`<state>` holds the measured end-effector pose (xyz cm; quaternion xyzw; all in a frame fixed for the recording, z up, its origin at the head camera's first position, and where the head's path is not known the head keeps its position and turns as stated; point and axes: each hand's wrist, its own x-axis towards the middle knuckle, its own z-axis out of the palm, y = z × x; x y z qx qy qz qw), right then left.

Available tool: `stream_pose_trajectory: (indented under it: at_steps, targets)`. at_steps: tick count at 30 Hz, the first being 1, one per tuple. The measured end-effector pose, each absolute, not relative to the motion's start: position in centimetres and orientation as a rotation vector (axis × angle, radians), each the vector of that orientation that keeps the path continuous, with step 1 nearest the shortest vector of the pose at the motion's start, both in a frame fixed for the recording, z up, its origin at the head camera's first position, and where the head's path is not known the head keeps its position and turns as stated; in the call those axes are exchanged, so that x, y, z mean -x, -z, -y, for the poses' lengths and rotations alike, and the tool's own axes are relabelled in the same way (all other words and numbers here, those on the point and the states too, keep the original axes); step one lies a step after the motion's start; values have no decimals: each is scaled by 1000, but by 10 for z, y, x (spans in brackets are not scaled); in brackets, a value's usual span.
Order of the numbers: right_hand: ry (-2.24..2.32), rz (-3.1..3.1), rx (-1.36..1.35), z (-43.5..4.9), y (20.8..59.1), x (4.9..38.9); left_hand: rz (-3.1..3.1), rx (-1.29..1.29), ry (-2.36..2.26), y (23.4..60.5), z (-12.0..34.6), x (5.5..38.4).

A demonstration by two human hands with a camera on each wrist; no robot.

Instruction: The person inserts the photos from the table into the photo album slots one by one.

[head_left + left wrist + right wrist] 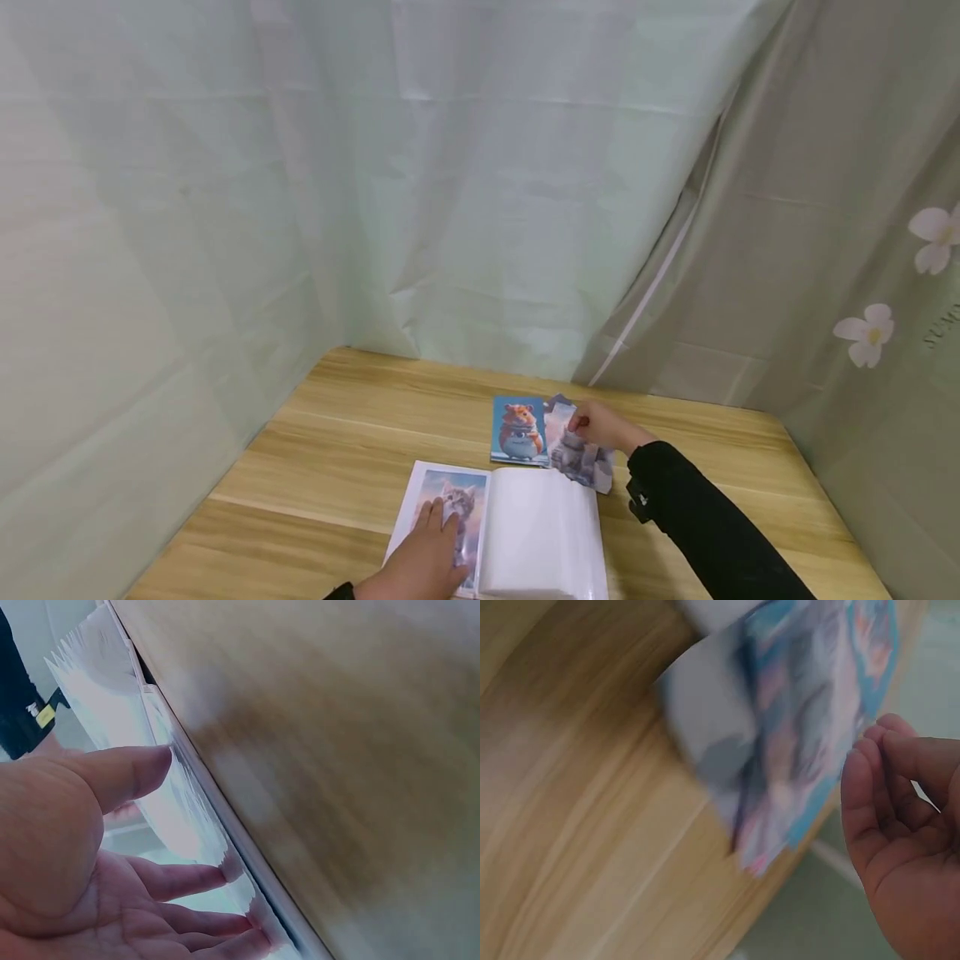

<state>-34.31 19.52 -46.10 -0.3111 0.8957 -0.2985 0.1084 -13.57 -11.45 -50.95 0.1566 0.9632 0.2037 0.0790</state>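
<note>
Left hand: lies on the photo album's left page, fingers nearly straight and a little spread, thumb held apart; the left hand point(426, 557) presses down and grips nothing.
Right hand: the right hand point(606, 427) reaches beyond the album, thumb and fingertips brought together in a pinch on the upper part of a grey-and-pink card point(568, 457).
Photo album: lies open on the bench point(330, 454) in front of the person; the photo album point(536, 529) shows a blank white right page.
Kitten picture: on the left page, partly covered by the left hand; the kitten picture point(459, 500) has a pink and blue sky.
Card pile: under and around the pinched card, just by the album's far right corner; the other cards point(603, 473) stick out unevenly, and blur in the right wrist view hides their designs.
Hamster card: the blue hamster card point(519, 429) lies just left of the pile, behind the album.
Sleeve: a black sleeve point(705, 517) covers the right forearm.
Backdrop: a pale curtain point(487, 183) hangs behind the bench, with white flowers point(866, 335) on its right side.
</note>
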Motion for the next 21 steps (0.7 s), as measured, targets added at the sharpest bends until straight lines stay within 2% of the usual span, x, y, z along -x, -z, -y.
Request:
stream_pose_trajectory:
  at_steps: [10,21]
  targets:
    - [781,-2813,702,-234,469,343,-2930,-492,-585,506,115,133]
    - [742,-2927,376,-249,482,342,-2906,-493,-616,506,115,134]
